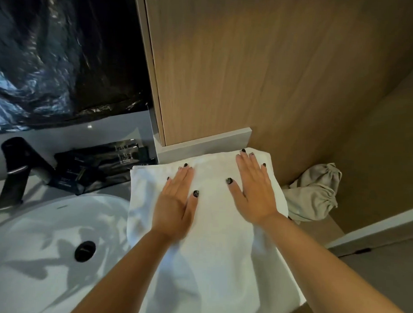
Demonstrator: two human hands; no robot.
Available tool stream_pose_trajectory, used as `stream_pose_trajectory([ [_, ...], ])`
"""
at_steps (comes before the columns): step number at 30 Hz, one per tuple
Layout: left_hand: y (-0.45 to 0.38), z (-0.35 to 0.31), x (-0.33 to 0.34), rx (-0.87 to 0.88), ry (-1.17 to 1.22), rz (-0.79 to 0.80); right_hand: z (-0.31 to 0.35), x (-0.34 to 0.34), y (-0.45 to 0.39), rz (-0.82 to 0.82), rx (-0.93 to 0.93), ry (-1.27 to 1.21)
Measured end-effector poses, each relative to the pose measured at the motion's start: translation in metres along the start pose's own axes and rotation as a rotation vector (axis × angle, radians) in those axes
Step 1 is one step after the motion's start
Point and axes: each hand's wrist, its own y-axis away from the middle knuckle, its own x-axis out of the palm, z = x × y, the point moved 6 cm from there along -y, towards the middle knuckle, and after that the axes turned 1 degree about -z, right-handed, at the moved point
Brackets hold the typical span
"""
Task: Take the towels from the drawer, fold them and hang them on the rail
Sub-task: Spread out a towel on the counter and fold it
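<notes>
1. One white towel [212, 238] lies spread on the counter in the lower middle of the frame, its left edge overlapping the rim of the basin and its far end reaching the foot of the wooden cabinet.
2. Two hands rest flat on the far half of that towel. The left hand [175, 202] lies palm down with its fingers straight and together, gripping nothing.
3. The right hand [253, 190] lies just to its right, also palm down, fingers straight and slightly spread, pressing the cloth and holding nothing. A strip of towel shows between the two hands.
4. One white basin [46, 232] fills the lower left, with one dark round drain [85, 251] in its bottom.
5. One black tap [15, 168] stands at the left edge, above the basin.
6. One dark tray of toiletries [99, 166] sits behind the basin, just left of the towel's far corner; the items in it are too dim to count.
7. One grey drawstring bag [314, 190] lies crumpled at the right of the towel, touching its edge.
8. One wooden cabinet [227, 75] rises across the upper middle and right.
</notes>
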Motion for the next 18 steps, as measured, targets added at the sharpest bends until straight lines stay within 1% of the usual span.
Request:
stream_pose_trajectory([
  [1, 0.003, -0.001, -0.003, -0.017, 0.011, -0.019, 0.006, -0.004, 0.003, -0.018, 0.014, -0.007],
  [3, 0.016, -0.003, -0.007, -0.064, 0.038, -0.078, 0.031, -0.01, 0.018, -0.107, -0.001, -0.062],
  [5, 0.038, -0.014, -0.003, -0.048, 0.04, -0.133, 0.063, -0.002, 0.045, -0.181, -0.138, -0.061],
  [7, 0.06, -0.023, 0.007, -0.003, -0.006, -0.155, 0.084, 0.019, 0.073, -0.195, -0.287, 0.083],
  [10, 0.072, -0.015, 0.016, -0.027, -0.095, -0.131, 0.072, 0.035, 0.078, -0.213, -0.358, 0.182],
  [13, 0.072, 0.004, 0.015, 0.006, -0.159, -0.085, 0.055, 0.038, 0.067, -0.221, -0.41, 0.15],
  [16, 0.079, 0.022, 0.017, -0.046, -0.214, -0.039, 0.044, 0.042, 0.066, -0.239, -0.401, 0.103],
  [18, 0.082, 0.024, 0.015, -0.081, -0.244, -0.036, 0.04, 0.039, 0.067, -0.249, -0.386, 0.097],
])
